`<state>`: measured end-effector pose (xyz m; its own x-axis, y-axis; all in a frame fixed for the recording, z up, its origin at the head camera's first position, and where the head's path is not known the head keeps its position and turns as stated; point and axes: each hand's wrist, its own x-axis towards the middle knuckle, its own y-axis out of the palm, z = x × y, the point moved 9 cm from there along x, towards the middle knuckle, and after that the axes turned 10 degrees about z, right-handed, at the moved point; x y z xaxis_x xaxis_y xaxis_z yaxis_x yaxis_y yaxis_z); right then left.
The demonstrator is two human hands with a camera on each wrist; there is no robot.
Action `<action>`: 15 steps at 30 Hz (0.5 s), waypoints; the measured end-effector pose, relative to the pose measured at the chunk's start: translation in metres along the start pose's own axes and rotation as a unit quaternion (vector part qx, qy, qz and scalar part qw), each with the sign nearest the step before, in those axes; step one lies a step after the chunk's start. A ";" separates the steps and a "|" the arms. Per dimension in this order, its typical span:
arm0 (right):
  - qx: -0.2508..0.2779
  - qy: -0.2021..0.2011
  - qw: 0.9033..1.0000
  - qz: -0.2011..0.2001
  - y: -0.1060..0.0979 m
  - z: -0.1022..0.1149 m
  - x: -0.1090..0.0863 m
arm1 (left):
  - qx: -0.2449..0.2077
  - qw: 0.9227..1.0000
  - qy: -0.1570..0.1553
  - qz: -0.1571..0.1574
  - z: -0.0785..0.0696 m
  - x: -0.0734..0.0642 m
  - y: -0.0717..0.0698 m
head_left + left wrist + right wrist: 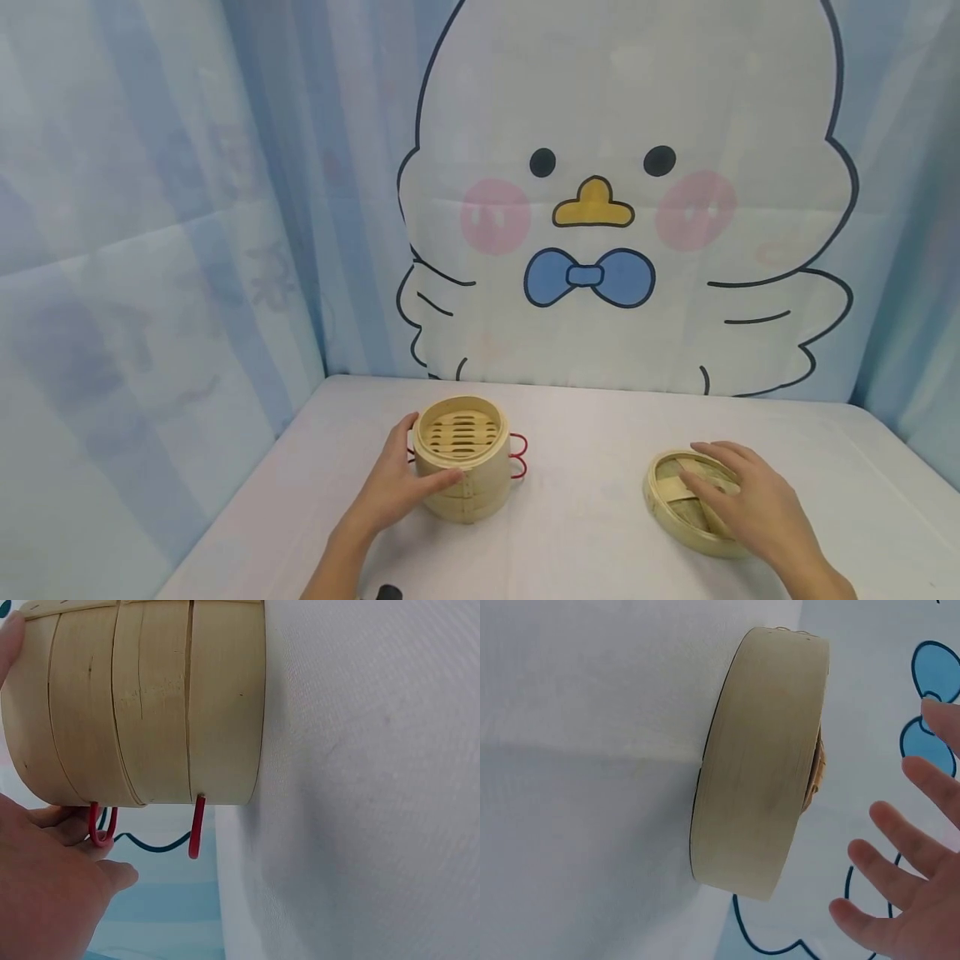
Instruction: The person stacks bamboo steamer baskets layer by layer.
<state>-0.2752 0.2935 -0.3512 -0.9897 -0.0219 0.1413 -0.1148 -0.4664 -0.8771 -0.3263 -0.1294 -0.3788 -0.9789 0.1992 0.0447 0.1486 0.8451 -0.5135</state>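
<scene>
A round bamboo steamer (474, 490), made of stacked tiers with a slatted top, stands upright on the table. My left hand (399, 483) grips its upper part from the left, thumb across the front and fingers round the far side. In the left wrist view, those fingers (71, 825) lie by a red loop handle (96, 834) on the steamer's side. Over to the right, a woven bamboo lid (663, 492) lies top up on the table. Above it is my right hand (757, 504), fingers spread. The right wrist view shows its fingers (900, 883) apart from the lid's rim (761, 765).
A white cloth covers the table (577, 500). Behind it hangs a curtain (600, 333) with a cartoon bird, and another pale blue curtain (150, 292) runs along the left. A small black object (389, 592) shows near the left forearm at the bottom edge.
</scene>
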 end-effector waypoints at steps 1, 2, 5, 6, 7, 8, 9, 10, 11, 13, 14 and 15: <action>0.002 -0.004 1.000 -0.002 0.000 -0.001 0.000 | 0.000 1.000 -0.001 0.001 0.000 0.000 0.000; 0.004 -0.007 1.000 -0.004 0.000 -0.002 0.000 | -0.001 1.000 -0.002 0.001 0.000 0.000 0.001; 0.011 -0.008 1.000 0.002 0.002 -0.006 0.000 | -0.001 1.000 -0.004 0.001 -0.001 0.000 0.000; 0.015 -0.005 1.000 0.008 0.003 -0.008 0.001 | 0.000 1.000 -0.004 0.000 -0.001 0.000 0.000; 0.018 0.002 1.000 0.015 0.004 -0.010 0.002 | 0.000 1.000 -0.004 0.000 -0.001 0.000 0.000; 0.022 0.009 0.999 0.024 0.005 -0.013 0.003 | -0.001 1.000 -0.004 0.000 -0.001 0.000 0.000; 0.026 0.016 0.999 0.032 0.007 -0.015 0.003 | -0.001 1.000 -0.003 -0.001 -0.001 -0.001 0.000; 0.030 0.023 0.999 0.038 0.008 -0.018 0.004 | -0.001 1.000 -0.003 0.000 -0.001 -0.001 0.000; 0.034 0.030 0.998 0.045 0.009 -0.020 0.004 | -0.002 1.000 -0.003 0.000 -0.001 -0.001 0.000; 0.041 0.042 0.997 0.057 0.012 -0.024 0.006 | -0.004 1.000 -0.003 0.001 -0.001 -0.001 0.000; 0.044 0.046 0.996 0.063 0.013 -0.026 0.006 | -0.004 1.000 -0.003 0.001 -0.001 -0.001 0.000; 0.045 0.049 0.996 0.068 0.014 -0.027 0.007 | -0.004 1.000 -0.003 0.000 -0.001 -0.001 -0.001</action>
<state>-0.2860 0.3106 -0.3746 -0.9997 -0.0062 -0.0241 0.0236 -0.5421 -0.8400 -0.3249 -0.1297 -0.3777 -0.9796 0.1972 0.0393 0.1506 0.8490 -0.5065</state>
